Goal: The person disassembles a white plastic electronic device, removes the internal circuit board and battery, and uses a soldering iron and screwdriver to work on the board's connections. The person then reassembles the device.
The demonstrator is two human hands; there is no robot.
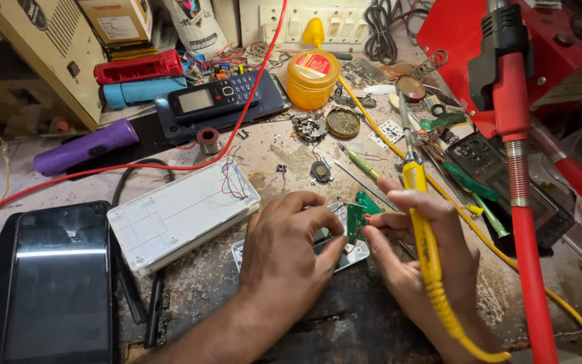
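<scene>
While both hands work at the middle of the tabletop (284,145), the left hand (284,253) presses down on a small silver device casing (351,255), fingers curled over it, grip closed on its top edge. Right hand (412,249) pinches a small green circuit board (356,219) between thumb and fingertips, holding it upright just above the casing; a yellow-handled soldering iron (422,229) lies tucked across the same hand, tip pointing away, its yellow cord trailing toward the wearer. Just left of the casing: a white plastic box (183,212), face down, with thin red and blue wires at its corner. Black smartphone (58,283) at far left. Red hot-air tool (516,155) stands at right. Yellow jar (312,77) further back.
</scene>
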